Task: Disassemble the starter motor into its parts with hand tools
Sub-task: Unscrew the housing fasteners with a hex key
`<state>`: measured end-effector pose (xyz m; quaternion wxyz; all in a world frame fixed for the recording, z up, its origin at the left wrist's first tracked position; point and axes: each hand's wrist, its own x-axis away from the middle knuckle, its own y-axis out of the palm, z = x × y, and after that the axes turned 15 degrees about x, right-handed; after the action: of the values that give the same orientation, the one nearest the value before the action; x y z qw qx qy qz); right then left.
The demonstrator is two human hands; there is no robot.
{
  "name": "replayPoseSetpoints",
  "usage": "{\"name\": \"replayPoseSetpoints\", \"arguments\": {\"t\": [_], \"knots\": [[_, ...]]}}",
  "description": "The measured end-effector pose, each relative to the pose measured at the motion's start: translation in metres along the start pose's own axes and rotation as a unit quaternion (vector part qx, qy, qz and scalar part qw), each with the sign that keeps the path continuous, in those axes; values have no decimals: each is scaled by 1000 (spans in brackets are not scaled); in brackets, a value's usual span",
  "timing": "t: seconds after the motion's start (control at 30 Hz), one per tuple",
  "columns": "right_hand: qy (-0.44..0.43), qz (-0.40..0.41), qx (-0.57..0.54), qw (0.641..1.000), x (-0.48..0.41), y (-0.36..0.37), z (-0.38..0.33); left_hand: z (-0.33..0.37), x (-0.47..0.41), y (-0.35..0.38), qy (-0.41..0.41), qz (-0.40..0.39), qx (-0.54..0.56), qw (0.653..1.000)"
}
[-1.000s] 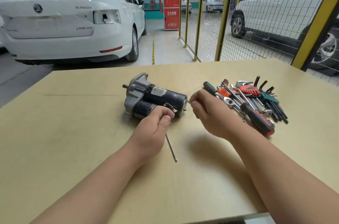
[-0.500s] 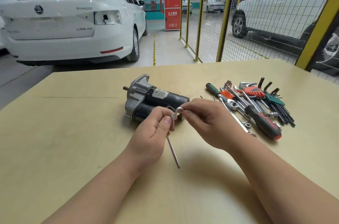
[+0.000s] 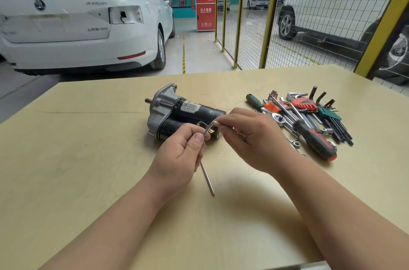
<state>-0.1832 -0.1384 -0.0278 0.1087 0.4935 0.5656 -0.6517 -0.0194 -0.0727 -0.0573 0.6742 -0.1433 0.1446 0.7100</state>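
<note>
Head view: both hands up front at the workbench, and by my reckoning we're early in this job!
Starter motor (image 3: 177,110): lying on its side on the table (image 3: 88,159), just behind the hands, with the housing and end cap looking fully together.
Left hand (image 3: 177,154): curled round a long thin metal rod (image 3: 207,178), whose lower tip is down near the tabletop.
Right hand (image 3: 250,137): pinching a bent key (image 3: 212,124), its short end meeting the rod's top right by the left thumb.
Done so far: one long rod is out and in hand. I'd judge it a through bolt, though I can't tell for sure.
Left to do: nearly everything, by the look of it; body, nose housing and solenoid all sit joined.
Tool pile (image 3: 305,114): heaped off to the right, well apart from the motor, with neither hand on it.
</note>
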Motion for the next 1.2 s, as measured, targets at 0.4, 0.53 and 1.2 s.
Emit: {"name": "replayPoseSetpoints", "arguments": {"t": [0.4, 0.53, 1.2], "knots": [[182, -172, -159, 955, 0, 2, 0, -2, 0, -8, 39, 18, -147, 988], [224, -212, -224, 925, 1, 5, 5, -5, -1, -6, 22, 15, -162, 986], [521, 112, -253, 808, -1, -6, 86, -2, -80, -16, 63, 266, -396, 876]]}}
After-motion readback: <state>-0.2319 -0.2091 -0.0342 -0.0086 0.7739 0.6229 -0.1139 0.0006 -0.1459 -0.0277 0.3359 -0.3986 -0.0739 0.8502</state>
